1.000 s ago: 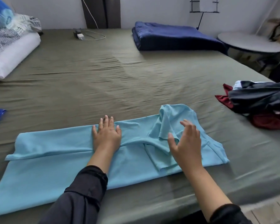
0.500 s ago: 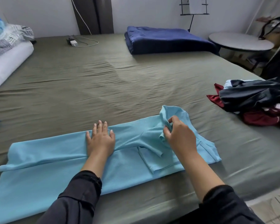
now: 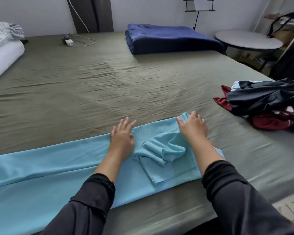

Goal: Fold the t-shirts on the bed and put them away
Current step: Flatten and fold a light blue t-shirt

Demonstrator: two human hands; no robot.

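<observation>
In the head view, a light blue t-shirt [image 3: 61, 160] is laid lengthwise along the near edge of the bed [image 3: 109, 85], partly folded, with a sleeve bunched near the collar end. The left hand [image 3: 122, 139] is laid on the cloth with the fingers spread and nearly straight; nothing is held by it. The right hand [image 3: 193, 128] is curled over the far edge at the shoulder, and the cloth seems to be pinched there, though the fingertips are hidden. The shirt is judged light, thin and limp, likely to slide and wrinkle; it is best taken at the seams or corners. A pile of dark and red clothes [image 3: 268, 106] waits at the right.
</observation>
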